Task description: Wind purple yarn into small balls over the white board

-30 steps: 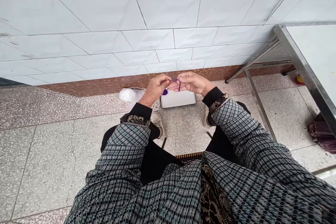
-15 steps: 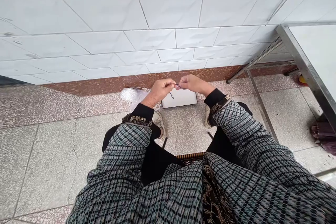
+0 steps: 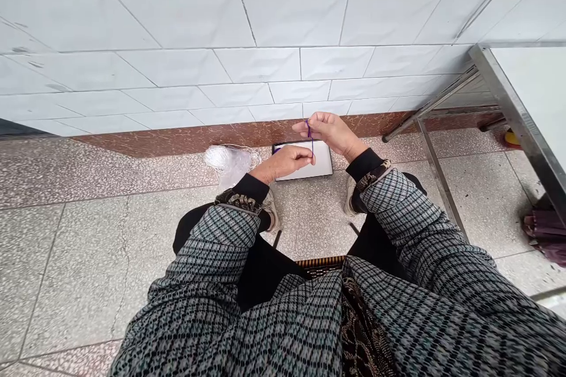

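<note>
A thin purple cord (image 3: 312,142) runs between my two hands above a shallow white box (image 3: 324,160) with a dark rim. My left hand (image 3: 289,160) pinches the cord's lower end between thumb and fingertips. Higher up and to the right, my right hand (image 3: 328,129) grips the upper part between thumb and index finger, where a small loop or knot shows; its other fingers point left. Something purple lies at the box's left end, partly hidden behind my left hand.
White yarn (image 3: 217,157) with clear plastic wrap lies on the floor left of the box. Beyond is a tiled wall (image 3: 283,65). A metal-framed table (image 3: 508,88) stands at right, with a dark purple bundle (image 3: 546,230) under it. My shoes flank the box.
My hands, close together before, have moved apart. The right has risen and turned, the left has dropped slightly, and the cord now hangs upright between them.
</note>
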Available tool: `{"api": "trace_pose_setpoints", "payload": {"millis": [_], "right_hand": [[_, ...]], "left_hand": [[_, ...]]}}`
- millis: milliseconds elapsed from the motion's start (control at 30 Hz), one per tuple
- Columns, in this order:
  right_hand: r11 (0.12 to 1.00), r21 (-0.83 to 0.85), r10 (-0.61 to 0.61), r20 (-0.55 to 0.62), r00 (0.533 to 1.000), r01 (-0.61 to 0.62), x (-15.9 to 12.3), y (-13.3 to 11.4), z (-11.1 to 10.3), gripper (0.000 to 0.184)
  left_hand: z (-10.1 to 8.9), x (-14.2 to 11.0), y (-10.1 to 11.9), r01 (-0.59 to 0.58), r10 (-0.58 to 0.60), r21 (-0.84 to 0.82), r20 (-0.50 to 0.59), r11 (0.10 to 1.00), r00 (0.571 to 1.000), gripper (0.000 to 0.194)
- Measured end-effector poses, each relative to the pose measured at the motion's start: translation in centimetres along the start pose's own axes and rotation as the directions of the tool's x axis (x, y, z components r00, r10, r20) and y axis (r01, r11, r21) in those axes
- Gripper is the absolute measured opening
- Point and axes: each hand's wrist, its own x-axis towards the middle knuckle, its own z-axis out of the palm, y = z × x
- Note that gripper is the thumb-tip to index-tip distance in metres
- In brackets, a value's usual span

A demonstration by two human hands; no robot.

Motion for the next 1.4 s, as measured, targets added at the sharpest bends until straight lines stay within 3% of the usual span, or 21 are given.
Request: {"api": "trace_pose_setpoints", "payload": {"millis": [167, 267, 367, 433, 567, 700, 833, 933, 1000, 1067, 1133, 1200, 1267, 1333, 1400], "right_hand": [[0.937, -0.348, 0.02, -0.011, 1.0, -0.022, 0.5, 0.5, 0.1, 0.024], [0.907, -0.417, 0.115, 0.112, 0.987, -0.058, 0.2, 0.1, -0.2, 0.024], [0.97, -0.203, 0.2, 0.345, 0.917, -0.134, -0.8, -0.8, -0.2, 0.018], [0.991, -0.013, 0.128, 0.413, 0.902, -0.134, -1.8, -1.8, 0.2, 0.023], [0.959, 0.283, -0.097, 0.245, 0.965, 0.024, -3.7, -4.2, 1.8, 0.027], [0.932, 0.333, -0.181, 0.079, 0.98, 0.145, -4.2, -5.8, 3.1, 0.025], [0.968, 0.172, -0.195, 0.047, 0.98, 0.185, -3.7, -5.7, 2.3, 0.031], [0.98, -0.086, -0.181, -0.014, 0.983, 0.179, -3.2, -4.9, 1.1, 0.027], [0.924, -0.356, -0.172, -0.053, 0.984, 0.142, -3.1, -4.6, 0.5, 0.02], [0.811, -0.579, -0.131, -0.046, 0.99, 0.081, -3.3, -4.4, 0.2, 0.017], [0.779, -0.626, -0.017, 0.049, 0.999, 0.044, -3.8, -4.4, 0.1, 0.016], [0.901, -0.434, 0.099, 0.238, 0.966, 0.014, -4.6, -4.5, 0.2, 0.02], [0.993, -0.112, 0.071, 0.381, 0.922, -0.03, -5.4, -4.8, 0.3, 0.027], [0.986, 0.168, -0.063, 0.376, 0.924, 0.0, -6.0, -5.2, 0.5, 0.035], [0.937, 0.338, -0.178, 0.254, 0.951, 0.086, -6.1, -5.5, 0.6, 0.033]], "left_hand": [[-1.7, -0.6, -0.3, -0.007, 0.02, 0.08, -0.172, 0.997, 0.985, 0.021], [-2.7, -1.0, 0.0, -0.016, 0.035, 0.073, -0.275, 0.997, 0.961, 0.021], [-3.4, -1.4, 0.6, -0.009, 0.033, 0.064, -0.379, 0.998, 0.925, 0.023], [-3.7, -1.8, 1.2, 0.004, 0.023, 0.063, -0.431, 0.998, 0.902, 0.025], [-3.1, -2.2, 2.8, 0.02, 0.013, 0.069, -0.446, 0.997, 0.895, 0.025], [-1.3, -2.0, 4.7, -0.056, 0.086, 0.11, -0.291, 0.992, 0.953, 0.024], [-0.3, -1.5, 5.7, -0.11, 0.147, 0.171, -0.22, 0.979, 0.964, 0.025], [-0.4, -1.5, 5.8, -0.129, 0.184, 0.235, -0.23, 0.963, 0.956, 0.024], [-0.6, -1.7, 5.7, -0.115, 0.177, 0.25, -0.245, 0.962, 0.953, 0.023], [-0.9, -2.1, 5.8, -0.097, 0.166, 0.256, -0.263, 0.962, 0.95, 0.023], [-1.3, -2.4, 5.9, -0.09, 0.169, 0.262, -0.298, 0.961, 0.939, 0.023], [-1.7, -2.6, 6.0, -0.079, 0.166, 0.248, -0.354, 0.965, 0.92, 0.024], [-2.0, -2.6, 5.9, -0.049, 0.13, 0.194, -0.436, 0.98, 0.891, 0.026], [-1.8, -2.3, 5.6, -0.012, 0.073, 0.125, -0.499, 0.992, 0.864, 0.028], [-1.3, -2.0, 5.3, 0.009, 0.04, 0.102, -0.468, 0.995, 0.883, 0.027]]}}
